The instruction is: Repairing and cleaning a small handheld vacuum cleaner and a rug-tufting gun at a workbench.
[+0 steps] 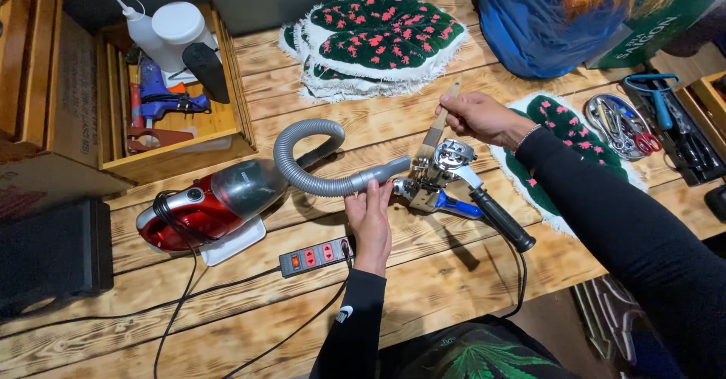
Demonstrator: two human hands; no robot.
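My left hand [370, 216] grips the grey nozzle [378, 175] at the end of a ribbed grey hose [299, 156]. The hose curves back to a small red vacuum cleaner [200, 209] lying on the wooden table. The nozzle tip points at a metal tufting gun [442, 175] with a blue grip and black handle, lying in the middle of the table. My right hand [476, 116] holds a wooden-handled brush [437, 129] by its upper end. The brush's bristles rest on top of the gun.
A grey power strip [314, 256] with red switches lies near the table's front edge, cables trailing off. A wooden crate [227, 122] at left holds bottles and a blue glue gun. Green-and-pink tufted rugs [378, 38] lie at the back and under my right arm. Trays of scissors [624, 125] sit right.
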